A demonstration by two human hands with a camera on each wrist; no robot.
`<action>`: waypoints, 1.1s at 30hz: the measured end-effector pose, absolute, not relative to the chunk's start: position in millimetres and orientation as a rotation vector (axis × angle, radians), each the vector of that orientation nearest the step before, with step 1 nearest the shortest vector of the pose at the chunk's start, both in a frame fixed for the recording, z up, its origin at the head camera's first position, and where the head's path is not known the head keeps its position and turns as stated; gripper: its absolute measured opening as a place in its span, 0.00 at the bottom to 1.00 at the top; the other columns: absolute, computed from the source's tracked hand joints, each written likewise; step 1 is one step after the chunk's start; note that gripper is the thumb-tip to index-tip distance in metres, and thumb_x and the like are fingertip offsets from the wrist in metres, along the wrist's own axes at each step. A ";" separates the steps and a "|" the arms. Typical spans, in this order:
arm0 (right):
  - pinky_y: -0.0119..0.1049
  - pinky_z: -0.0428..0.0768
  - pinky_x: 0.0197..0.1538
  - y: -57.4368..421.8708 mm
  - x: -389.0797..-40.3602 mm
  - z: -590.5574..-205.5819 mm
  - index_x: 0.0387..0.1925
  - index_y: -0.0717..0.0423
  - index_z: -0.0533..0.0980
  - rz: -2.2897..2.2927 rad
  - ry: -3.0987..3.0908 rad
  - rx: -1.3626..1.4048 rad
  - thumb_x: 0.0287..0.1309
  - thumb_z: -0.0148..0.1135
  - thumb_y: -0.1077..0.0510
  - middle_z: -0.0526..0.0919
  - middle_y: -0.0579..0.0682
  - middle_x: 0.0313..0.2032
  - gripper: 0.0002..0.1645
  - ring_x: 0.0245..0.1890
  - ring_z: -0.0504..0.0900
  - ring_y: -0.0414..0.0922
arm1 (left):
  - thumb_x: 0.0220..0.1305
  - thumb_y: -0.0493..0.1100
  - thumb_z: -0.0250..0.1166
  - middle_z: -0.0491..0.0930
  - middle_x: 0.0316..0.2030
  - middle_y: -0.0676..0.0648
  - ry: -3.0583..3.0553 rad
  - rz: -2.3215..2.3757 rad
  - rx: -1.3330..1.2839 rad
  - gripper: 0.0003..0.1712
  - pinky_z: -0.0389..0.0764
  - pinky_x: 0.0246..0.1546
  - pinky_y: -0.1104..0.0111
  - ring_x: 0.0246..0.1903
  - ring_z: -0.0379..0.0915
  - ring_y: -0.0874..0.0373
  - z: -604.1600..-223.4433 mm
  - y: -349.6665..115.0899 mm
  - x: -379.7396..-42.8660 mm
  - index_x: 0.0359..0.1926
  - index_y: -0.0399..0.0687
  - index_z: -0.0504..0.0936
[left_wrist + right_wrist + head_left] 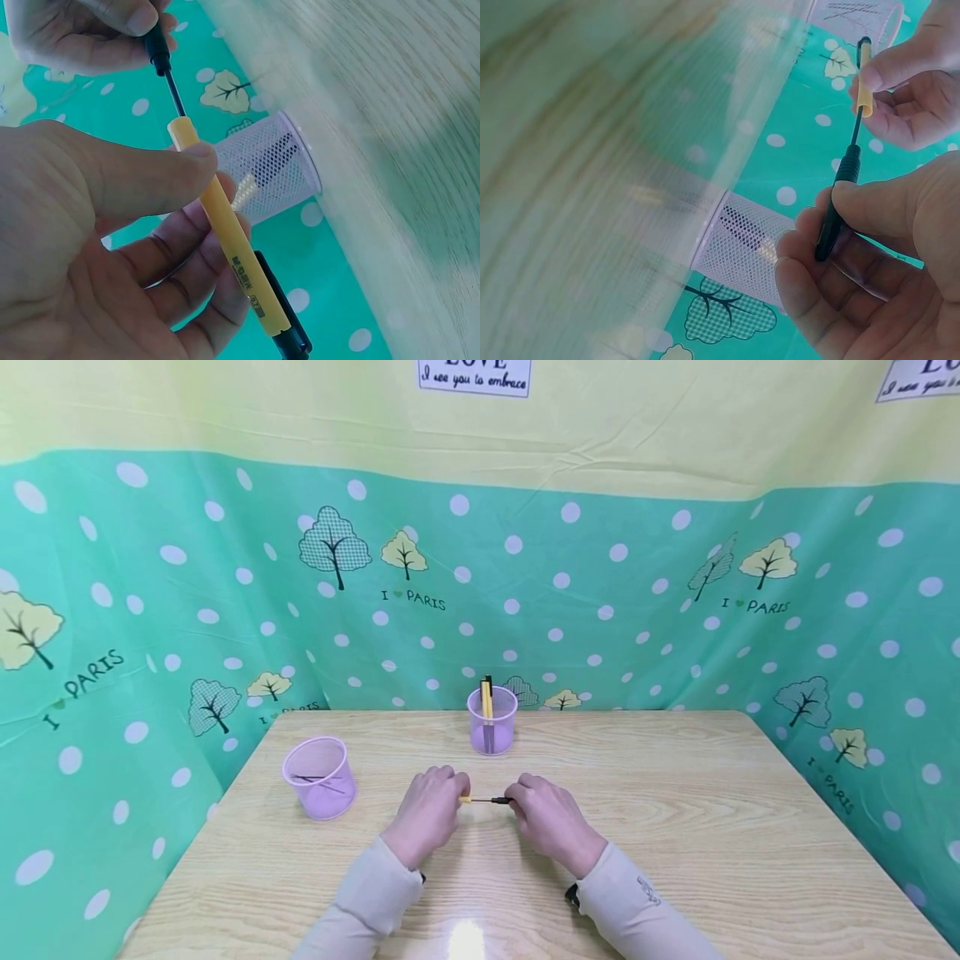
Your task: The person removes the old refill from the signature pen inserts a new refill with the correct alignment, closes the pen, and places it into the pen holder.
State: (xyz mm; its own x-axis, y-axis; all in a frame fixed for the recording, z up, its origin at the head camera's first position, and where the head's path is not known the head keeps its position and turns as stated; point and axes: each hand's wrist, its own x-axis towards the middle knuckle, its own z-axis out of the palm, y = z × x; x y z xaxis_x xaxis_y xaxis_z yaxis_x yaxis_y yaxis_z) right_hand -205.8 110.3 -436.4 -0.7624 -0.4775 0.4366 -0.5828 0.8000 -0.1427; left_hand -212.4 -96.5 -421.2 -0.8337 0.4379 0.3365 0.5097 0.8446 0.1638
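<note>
Both hands hold parts of one ballpoint pen over the table's middle. My left hand point(426, 808) pinches the yellow barrel point(234, 251) between thumb and fingers. The barrel has a black clip point(281, 300) at its far end. From its other end a thin dark refill point(175, 93) sticks out and runs into the black grip section point(847, 165). My right hand point(551, 818) pinches that black section by thumb and fingertips, its tapered end pointing toward the palm. Barrel and grip section are apart, in line, with the bare refill spanning the gap.
A purple mesh pen cup point(477, 737) holding yellow-and-black pens point(487, 700) stands at the table's back middle. Another purple mesh cup point(326, 803), at the left, has several thin dark sticks point(322, 778) inside. A green and yellow patterned cloth point(420, 543) hangs around the wooden table point(675, 793).
</note>
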 end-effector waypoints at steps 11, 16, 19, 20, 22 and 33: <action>0.31 0.74 0.26 110.2 -205.2 -436.1 0.31 0.51 0.81 0.391 -2.623 0.791 0.53 0.66 0.64 0.72 0.40 0.25 0.05 0.25 0.72 0.37 | 0.42 0.25 0.67 0.74 0.25 0.51 -2.773 -0.369 -0.697 0.15 0.67 0.27 0.65 0.27 0.70 0.54 -420.6 -97.3 -211.9 0.30 0.48 0.80; 0.31 0.74 0.26 110.0 -205.3 -436.5 0.31 0.51 0.81 0.385 -2.624 0.786 0.53 0.66 0.63 0.71 0.39 0.25 0.04 0.25 0.72 0.38 | 0.42 0.25 0.68 0.73 0.25 0.51 -2.788 -0.364 -0.686 0.16 0.68 0.27 0.65 0.27 0.69 0.54 -419.9 -97.8 -211.5 0.30 0.48 0.80; 0.31 0.74 0.26 110.2 -205.4 -436.8 0.31 0.51 0.81 0.383 -2.621 0.784 0.53 0.66 0.64 0.71 0.39 0.25 0.05 0.25 0.72 0.37 | 0.41 0.25 0.67 0.73 0.25 0.51 -2.792 -0.360 -0.681 0.16 0.68 0.28 0.65 0.27 0.69 0.54 -419.6 -98.0 -211.4 0.30 0.48 0.80; 0.32 0.74 0.26 110.3 -205.4 -436.8 0.31 0.51 0.81 0.384 -2.621 0.784 0.53 0.66 0.64 0.71 0.39 0.25 0.05 0.25 0.72 0.37 | 0.41 0.24 0.67 0.73 0.25 0.51 -2.793 -0.358 -0.680 0.17 0.68 0.28 0.65 0.27 0.69 0.54 -419.6 -98.1 -211.5 0.30 0.48 0.80; 0.32 0.74 0.26 110.5 -205.5 -437.1 0.31 0.51 0.81 0.384 -2.620 0.782 0.53 0.66 0.64 0.71 0.39 0.25 0.05 0.25 0.72 0.37 | 0.40 0.24 0.67 0.73 0.25 0.51 -2.795 -0.358 -0.681 0.17 0.68 0.28 0.65 0.27 0.69 0.54 -419.8 -98.3 -211.5 0.30 0.48 0.81; 0.32 0.75 0.27 112.0 -205.6 -436.4 0.32 0.52 0.81 0.388 -2.608 0.790 0.53 0.65 0.64 0.73 0.40 0.25 0.05 0.26 0.73 0.38 | 0.42 0.25 0.67 0.73 0.25 0.50 -2.793 -0.372 -0.673 0.15 0.69 0.27 0.64 0.26 0.69 0.54 -420.5 -100.0 -212.8 0.30 0.47 0.80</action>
